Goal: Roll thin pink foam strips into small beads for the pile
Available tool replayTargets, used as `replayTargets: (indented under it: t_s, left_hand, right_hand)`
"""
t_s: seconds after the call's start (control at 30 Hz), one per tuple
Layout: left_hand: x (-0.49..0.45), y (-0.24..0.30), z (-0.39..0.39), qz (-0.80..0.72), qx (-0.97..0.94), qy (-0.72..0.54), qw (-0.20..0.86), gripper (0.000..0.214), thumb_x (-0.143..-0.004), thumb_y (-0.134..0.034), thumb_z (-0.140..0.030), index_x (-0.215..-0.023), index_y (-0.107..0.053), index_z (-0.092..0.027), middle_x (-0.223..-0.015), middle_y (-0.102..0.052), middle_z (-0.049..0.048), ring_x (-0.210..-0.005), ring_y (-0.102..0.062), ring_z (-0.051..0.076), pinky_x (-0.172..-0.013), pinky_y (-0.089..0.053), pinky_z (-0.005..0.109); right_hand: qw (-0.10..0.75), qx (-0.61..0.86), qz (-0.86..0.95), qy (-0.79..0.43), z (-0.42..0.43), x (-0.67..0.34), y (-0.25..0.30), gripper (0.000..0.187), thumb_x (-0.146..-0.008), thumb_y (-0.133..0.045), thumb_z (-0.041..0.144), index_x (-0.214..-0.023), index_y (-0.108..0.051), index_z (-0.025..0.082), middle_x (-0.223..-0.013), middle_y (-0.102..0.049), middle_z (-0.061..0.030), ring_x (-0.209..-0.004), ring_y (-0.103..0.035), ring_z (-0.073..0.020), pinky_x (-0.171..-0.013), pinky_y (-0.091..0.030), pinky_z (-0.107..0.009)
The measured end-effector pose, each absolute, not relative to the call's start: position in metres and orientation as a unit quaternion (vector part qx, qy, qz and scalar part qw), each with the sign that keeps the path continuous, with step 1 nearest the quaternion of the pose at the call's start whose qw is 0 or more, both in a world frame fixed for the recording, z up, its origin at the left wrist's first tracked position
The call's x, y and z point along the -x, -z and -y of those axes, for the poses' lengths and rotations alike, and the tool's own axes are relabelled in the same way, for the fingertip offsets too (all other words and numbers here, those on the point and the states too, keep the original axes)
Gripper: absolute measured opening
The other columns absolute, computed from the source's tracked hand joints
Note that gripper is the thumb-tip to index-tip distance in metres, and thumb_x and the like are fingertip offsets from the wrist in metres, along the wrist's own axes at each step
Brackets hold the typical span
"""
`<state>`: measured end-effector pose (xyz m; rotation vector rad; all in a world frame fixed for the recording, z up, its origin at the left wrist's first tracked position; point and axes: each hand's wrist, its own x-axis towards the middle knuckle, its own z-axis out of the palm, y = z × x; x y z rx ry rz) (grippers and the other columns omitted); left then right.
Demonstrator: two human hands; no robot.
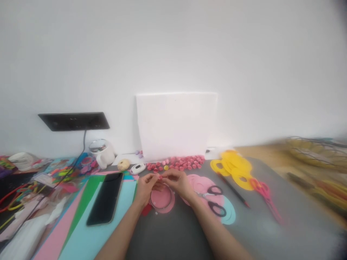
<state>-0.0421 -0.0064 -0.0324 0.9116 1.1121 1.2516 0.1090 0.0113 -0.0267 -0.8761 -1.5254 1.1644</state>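
Observation:
My left hand [148, 186] and my right hand [179, 182] meet over the grey mat, thumbs and fingers of both pinched together. Between their fingertips is a small red-pink piece [160, 177], too small to make out well. It resembles the small round red-pink pieces [187, 163] heaped just behind the hands. Below the fingers lies a pink paper disc [162, 200] with a thin ring [171, 198] on top, partly hidden by my left hand. Near my right wrist are pink paper circles [200, 182] and dark-handled scissors [217, 208].
At left, a phone [105, 198] rests on coloured paper sheets [78, 234]. A white mug [104, 153] stands behind. A white board [176, 126] leans against the wall. Rightward lie yellow paper shapes [234, 164], a pencil [234, 191] and pink scissors [267, 196].

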Motion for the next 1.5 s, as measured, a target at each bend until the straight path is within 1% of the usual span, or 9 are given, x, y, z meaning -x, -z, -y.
replayTargets:
  t_s: [0.2,0.5,0.63,0.8,1.03,1.1,1.23,1.33,1.5]
  left_hand:
    - [0.042,0.029,0.008,-0.480,-0.401,-0.531,0.572,0.029,-0.064,-0.072,-0.040,-0.075,-0.066,-0.014,-0.068,-0.072,0.0054,-0.055,-0.068,0.020,-0.053,-0.054,0.029]
    - [0.042,0.030,0.007,-0.498,-0.410,-0.534,0.547,0.027,-0.061,-0.075,-0.037,-0.073,-0.067,-0.014,-0.062,-0.070,0.0036,-0.054,-0.065,0.018,-0.059,-0.055,0.030]
    - [0.041,0.030,0.007,-0.502,-0.409,-0.540,0.538,0.026,-0.059,-0.076,-0.035,-0.071,-0.068,-0.014,-0.062,-0.070,0.0028,-0.056,-0.065,0.018,-0.059,-0.055,0.029]
    - [0.041,0.030,0.007,-0.499,-0.408,-0.542,0.539,0.024,-0.059,-0.076,-0.033,-0.071,-0.068,-0.013,-0.065,-0.071,0.0042,-0.058,-0.066,0.019,-0.062,-0.056,0.032]
    - [0.041,0.029,0.007,-0.497,-0.413,-0.542,0.537,0.023,-0.059,-0.077,-0.031,-0.070,-0.069,-0.013,-0.064,-0.071,0.0045,-0.059,-0.067,0.020,-0.065,-0.056,0.033]
    - [0.041,0.029,0.007,-0.498,-0.413,-0.544,0.534,0.023,-0.059,-0.077,-0.031,-0.071,-0.069,-0.013,-0.065,-0.072,0.0046,-0.061,-0.068,0.020,-0.065,-0.056,0.033]
    - [0.041,0.030,0.007,-0.503,-0.419,-0.545,0.524,0.023,-0.059,-0.076,-0.032,-0.071,-0.070,-0.014,-0.066,-0.072,0.0045,-0.063,-0.068,0.021,-0.065,-0.057,0.033]
    - [0.042,0.032,0.006,-0.505,-0.436,-0.539,0.514,0.022,-0.060,-0.076,-0.032,-0.071,-0.070,-0.014,-0.069,-0.072,0.0048,-0.063,-0.068,0.021,-0.066,-0.056,0.033]
    - [0.044,0.036,0.005,-0.516,-0.471,-0.526,0.484,0.021,-0.060,-0.075,-0.032,-0.071,-0.071,-0.015,-0.071,-0.073,0.0062,-0.065,-0.068,0.022,-0.068,-0.056,0.033]
  right_hand:
    - [0.504,0.369,0.635,-0.455,-0.014,-0.108,0.032,0.010,-0.073,-0.064,0.027,-0.075,-0.070,0.019,-0.078,-0.070,-0.0049,-0.073,-0.064,-0.0180,-0.066,-0.052,-0.028]
    - [0.479,0.353,0.675,-0.437,-0.013,-0.109,0.031,0.010,-0.075,-0.064,0.027,-0.078,-0.070,0.020,-0.080,-0.069,-0.0049,-0.075,-0.063,-0.0180,-0.069,-0.052,-0.029]
    - [0.474,0.348,0.671,-0.452,-0.013,-0.109,0.030,0.010,-0.074,-0.064,0.028,-0.079,-0.070,0.021,-0.082,-0.069,-0.0048,-0.078,-0.063,-0.0186,-0.072,-0.052,-0.030]
    - [0.495,0.346,0.607,-0.517,-0.016,-0.110,0.031,0.016,-0.067,-0.070,0.031,-0.077,-0.069,0.019,-0.082,-0.069,-0.0052,-0.078,-0.064,-0.0194,-0.072,-0.053,-0.032]
    - [0.496,0.393,0.505,-0.587,-0.016,-0.111,0.027,0.034,-0.054,-0.079,0.032,-0.082,-0.070,0.015,-0.079,-0.072,-0.0078,-0.075,-0.066,-0.0216,-0.072,-0.053,-0.035]
    - [0.488,0.399,0.505,-0.590,-0.015,-0.111,0.025,0.032,-0.057,-0.077,0.034,-0.081,-0.071,0.014,-0.080,-0.072,-0.0083,-0.075,-0.066,-0.0211,-0.071,-0.052,-0.034]
    - [0.469,0.393,0.536,-0.582,-0.012,-0.111,0.019,0.022,-0.065,-0.071,0.035,-0.074,-0.072,0.015,-0.080,-0.072,-0.0069,-0.074,-0.064,-0.0192,-0.069,-0.050,-0.030]
    - [0.462,0.392,0.556,-0.569,-0.010,-0.111,0.016,0.017,-0.067,-0.068,0.032,-0.068,-0.072,0.015,-0.075,-0.071,-0.0057,-0.071,-0.063,-0.0181,-0.066,-0.049,-0.028]
    - [0.453,0.411,0.578,-0.540,-0.012,-0.109,0.022,0.017,-0.069,-0.063,0.030,-0.063,-0.069,0.015,-0.066,-0.069,-0.0039,-0.063,-0.061,-0.0165,-0.059,-0.049,-0.026]
